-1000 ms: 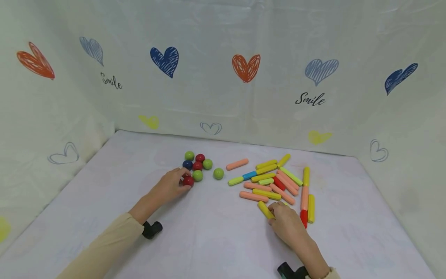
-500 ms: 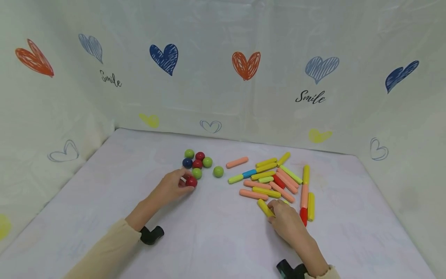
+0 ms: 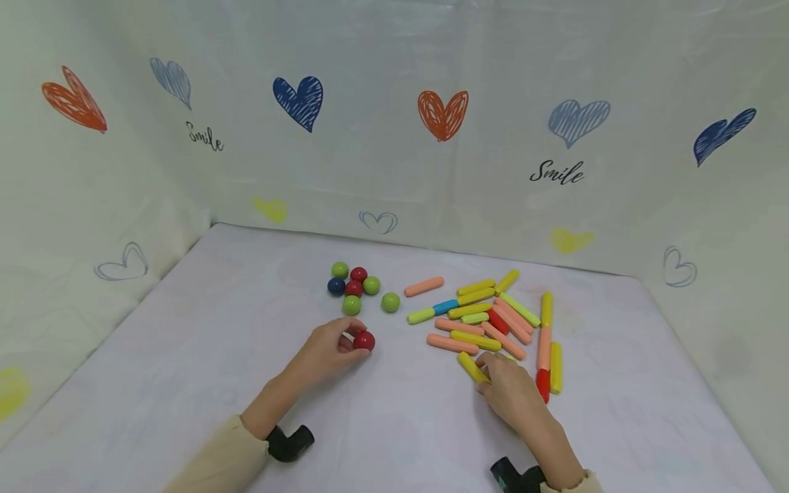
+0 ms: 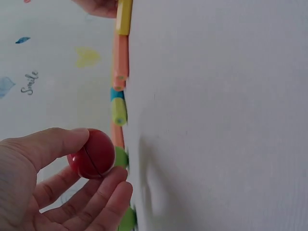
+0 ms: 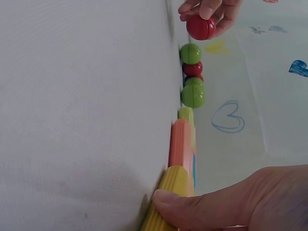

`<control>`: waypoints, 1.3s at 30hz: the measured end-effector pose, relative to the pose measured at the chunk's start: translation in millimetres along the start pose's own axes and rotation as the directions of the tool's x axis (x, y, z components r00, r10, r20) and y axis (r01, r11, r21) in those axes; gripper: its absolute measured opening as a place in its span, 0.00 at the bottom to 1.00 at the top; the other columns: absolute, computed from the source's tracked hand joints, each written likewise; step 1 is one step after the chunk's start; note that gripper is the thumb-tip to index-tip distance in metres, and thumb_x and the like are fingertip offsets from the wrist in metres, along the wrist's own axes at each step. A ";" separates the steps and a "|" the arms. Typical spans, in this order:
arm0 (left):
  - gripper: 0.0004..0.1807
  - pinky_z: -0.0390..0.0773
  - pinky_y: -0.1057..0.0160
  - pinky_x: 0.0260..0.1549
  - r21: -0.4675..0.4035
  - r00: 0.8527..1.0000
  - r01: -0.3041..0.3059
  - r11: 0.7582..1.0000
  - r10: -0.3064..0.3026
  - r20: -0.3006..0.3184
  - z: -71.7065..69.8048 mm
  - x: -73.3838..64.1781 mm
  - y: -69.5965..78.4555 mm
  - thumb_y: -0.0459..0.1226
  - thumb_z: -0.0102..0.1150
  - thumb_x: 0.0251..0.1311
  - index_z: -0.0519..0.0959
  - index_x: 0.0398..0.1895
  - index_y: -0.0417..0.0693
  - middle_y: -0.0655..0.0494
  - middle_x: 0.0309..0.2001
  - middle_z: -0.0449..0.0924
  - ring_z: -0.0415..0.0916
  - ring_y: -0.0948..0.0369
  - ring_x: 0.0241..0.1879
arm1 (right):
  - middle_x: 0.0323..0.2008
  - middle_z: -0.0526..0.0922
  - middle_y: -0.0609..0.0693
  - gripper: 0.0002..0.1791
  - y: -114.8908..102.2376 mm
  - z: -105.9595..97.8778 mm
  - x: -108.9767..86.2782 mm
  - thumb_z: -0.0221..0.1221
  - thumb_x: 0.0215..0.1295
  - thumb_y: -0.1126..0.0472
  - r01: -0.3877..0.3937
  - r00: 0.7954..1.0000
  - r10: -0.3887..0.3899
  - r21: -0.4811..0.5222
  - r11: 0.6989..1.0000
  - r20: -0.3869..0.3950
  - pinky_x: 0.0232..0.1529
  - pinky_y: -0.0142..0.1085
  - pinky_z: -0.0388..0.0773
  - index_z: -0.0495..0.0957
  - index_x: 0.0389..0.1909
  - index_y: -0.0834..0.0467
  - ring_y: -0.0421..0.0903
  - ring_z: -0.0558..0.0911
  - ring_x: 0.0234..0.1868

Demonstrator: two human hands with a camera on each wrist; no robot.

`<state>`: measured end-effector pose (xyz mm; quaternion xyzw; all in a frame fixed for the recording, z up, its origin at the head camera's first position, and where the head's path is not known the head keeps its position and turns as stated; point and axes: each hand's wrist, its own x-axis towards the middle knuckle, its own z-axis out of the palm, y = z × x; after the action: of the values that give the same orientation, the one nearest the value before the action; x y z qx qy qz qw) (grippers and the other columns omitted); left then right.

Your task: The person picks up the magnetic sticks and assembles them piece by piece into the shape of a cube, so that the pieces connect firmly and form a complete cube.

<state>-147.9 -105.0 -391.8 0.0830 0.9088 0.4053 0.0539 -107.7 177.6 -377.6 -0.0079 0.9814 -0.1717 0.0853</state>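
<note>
My left hand [image 3: 328, 354] pinches a glossy red ball [image 3: 365, 341] between thumb and fingers, in front of the cluster of balls. A dark seam runs across this ball [image 4: 94, 154] in the left wrist view, where it shows raised off the tabletop. On the right, my other hand [image 3: 516, 397] grips a yellow stick [image 3: 471, 367] at the near side of the stick pile. In the right wrist view the thumb [image 5: 175, 207] lies across the ribbed yellow stick [image 5: 166, 190]; the stick's lower end is out of frame.
Several green balls [image 3: 390, 302], two red balls [image 3: 354, 288] and a dark blue ball [image 3: 335, 286] stand at the middle back. Pink sticks [image 3: 453, 344], with yellow, lime, red and blue ones, lie to the right. A white patterned sheet [image 3: 394, 171] rises behind the white table [image 3: 154, 383].
My left hand has lifted the red ball and drawn it right and toward me, away from the other balls. The right hand keeps its grip on the yellow stick, nearly still.
</note>
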 end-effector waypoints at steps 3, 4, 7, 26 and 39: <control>0.18 0.78 0.67 0.36 -0.008 1.000 0.010 1.000 -0.010 0.000 6.2 -4.7 2.9 0.35 0.68 0.49 0.76 0.45 0.48 0.58 0.40 0.78 0.73 0.65 0.34 | 0.35 0.80 0.53 0.18 -0.4 -0.1 0.4 0.67 0.50 0.66 -0.007 1.000 0.007 0.005 1.000 0.005 0.36 0.40 0.79 0.78 0.44 0.59 0.44 0.73 0.29; 0.18 0.78 0.67 0.36 -0.011 1.000 0.015 1.000 -0.015 0.005 7.8 -6.5 4.0 0.35 0.68 0.49 0.76 0.44 0.49 0.58 0.39 0.78 0.73 0.64 0.34 | 0.34 0.80 0.52 0.18 -0.5 -0.2 0.7 0.67 0.50 0.66 -0.008 1.000 0.008 0.007 1.000 0.006 0.35 0.39 0.79 0.78 0.44 0.59 0.44 0.73 0.29; 0.17 0.78 0.66 0.36 -0.009 0.999 0.021 1.000 -0.021 0.032 12.4 -12.2 6.6 0.35 0.68 0.49 0.76 0.44 0.49 0.58 0.39 0.78 0.73 0.64 0.35 | 0.33 0.79 0.52 0.19 -0.3 -0.6 1.4 0.67 0.50 0.65 -0.007 1.000 0.007 0.008 1.000 0.012 0.32 0.38 0.78 0.78 0.45 0.59 0.44 0.72 0.28; 0.16 0.73 0.66 0.34 -0.014 0.994 0.071 0.997 -0.070 0.089 19.3 -13.1 5.0 0.38 0.67 0.50 0.76 0.44 0.53 0.60 0.36 0.75 0.69 0.61 0.37 | 0.35 0.80 0.52 0.20 0.0 4.0 3.9 0.67 0.51 0.65 -0.008 1.000 0.007 0.030 1.000 0.010 0.29 0.36 0.74 0.76 0.47 0.57 0.44 0.73 0.29; 0.16 0.72 0.66 0.34 -0.011 0.994 0.066 0.998 -0.065 0.084 21.1 -12.5 4.9 0.39 0.68 0.50 0.76 0.43 0.53 0.58 0.33 0.74 0.68 0.61 0.37 | 0.45 0.75 0.63 0.30 -0.4 6.9 -1.4 0.63 0.55 0.67 0.078 0.996 -0.081 -0.060 0.995 -0.040 0.21 0.30 0.68 0.66 0.60 0.59 0.43 0.70 0.21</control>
<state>-131.7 -88.9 -401.7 0.0694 0.9053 0.4056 0.1056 -105.2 174.9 -383.7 -0.0460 0.9865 -0.1461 0.0575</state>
